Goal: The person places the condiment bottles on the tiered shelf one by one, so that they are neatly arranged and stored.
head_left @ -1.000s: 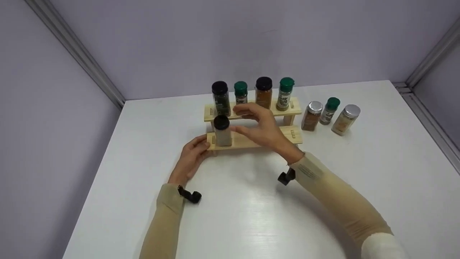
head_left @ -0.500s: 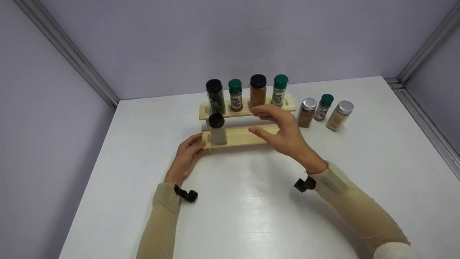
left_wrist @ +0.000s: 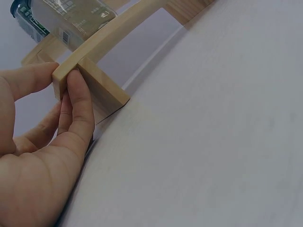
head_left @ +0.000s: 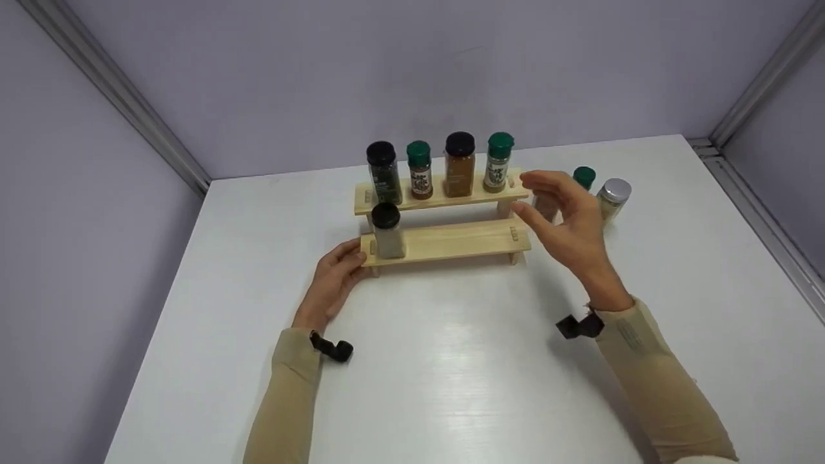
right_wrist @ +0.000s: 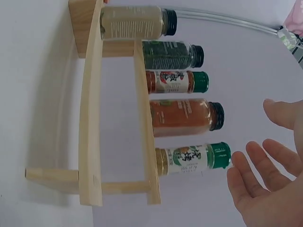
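A two-tier wooden spice rack (head_left: 461, 241) stands on the white table. My left hand (head_left: 332, 283) pinches the left end of its lower shelf between thumb and fingers, plain in the left wrist view. On that shelf, at the left, stands a black-capped spice jar (head_left: 390, 238) with pale contents. Several spice jars with black or green caps, among them an orange-brown one (head_left: 459, 171), line the upper shelf. My right hand (head_left: 570, 222) hovers beyond the rack's right end, fingers apart and holding nothing. It partly hides a jar (head_left: 545, 207) behind it.
Right of the rack, a green-capped jar (head_left: 584, 177) and a silver-capped jar (head_left: 612, 198) stand on the table, partly behind my right hand. A grey wall (head_left: 322, 84) rises behind the table (head_left: 412, 386).
My right hand has moved away from the pale jar on the lower shelf, rightward past the rack to the loose jars. My left hand keeps its hold on the shelf end.
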`<state>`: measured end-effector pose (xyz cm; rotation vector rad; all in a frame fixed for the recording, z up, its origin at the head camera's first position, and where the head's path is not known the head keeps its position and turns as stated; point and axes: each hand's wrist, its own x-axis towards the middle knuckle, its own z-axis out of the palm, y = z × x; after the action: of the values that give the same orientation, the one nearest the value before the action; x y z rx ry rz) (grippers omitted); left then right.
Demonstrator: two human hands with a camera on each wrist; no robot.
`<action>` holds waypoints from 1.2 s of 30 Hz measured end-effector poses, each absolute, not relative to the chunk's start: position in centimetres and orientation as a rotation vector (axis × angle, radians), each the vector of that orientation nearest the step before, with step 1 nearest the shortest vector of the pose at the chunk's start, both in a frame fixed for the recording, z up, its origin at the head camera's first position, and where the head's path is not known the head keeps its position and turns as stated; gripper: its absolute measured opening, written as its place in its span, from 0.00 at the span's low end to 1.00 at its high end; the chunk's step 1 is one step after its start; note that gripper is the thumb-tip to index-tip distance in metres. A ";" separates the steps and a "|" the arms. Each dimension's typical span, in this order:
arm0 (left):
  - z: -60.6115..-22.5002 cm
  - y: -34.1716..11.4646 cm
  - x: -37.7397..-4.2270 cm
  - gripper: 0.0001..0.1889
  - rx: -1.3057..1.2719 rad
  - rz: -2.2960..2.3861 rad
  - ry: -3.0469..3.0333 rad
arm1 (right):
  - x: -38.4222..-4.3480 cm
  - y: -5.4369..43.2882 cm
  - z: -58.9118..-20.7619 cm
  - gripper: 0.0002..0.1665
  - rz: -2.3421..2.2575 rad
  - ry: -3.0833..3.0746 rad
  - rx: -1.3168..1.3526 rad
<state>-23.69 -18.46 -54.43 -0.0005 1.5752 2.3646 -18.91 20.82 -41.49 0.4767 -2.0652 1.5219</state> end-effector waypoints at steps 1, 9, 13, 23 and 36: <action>-54.4 -18.5 -23.7 0.24 0.001 2.369 1.573 | -19.0 21.1 -41.4 0.25 1.507 -2.068 0.459; -54.7 -18.4 -23.6 0.26 -0.006 2.342 1.582 | -19.7 25.1 -41.1 0.27 1.242 -2.152 0.299; -54.8 -18.4 -23.5 0.25 -0.008 2.353 1.582 | -20.5 27.7 -41.5 0.28 1.137 -2.177 0.185; -54.3 -18.7 -23.9 0.24 0.007 2.368 1.559 | -21.8 33.4 -44.3 0.39 1.137 -2.422 -0.037; -54.5 -18.7 -23.8 0.24 0.020 2.360 1.571 | -22.4 36.3 -47.7 0.43 1.293 -2.543 -0.207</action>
<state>-23.78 -18.72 -54.47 0.0197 1.5713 2.3599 -22.37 36.30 -47.66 -0.2072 -2.5429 1.2925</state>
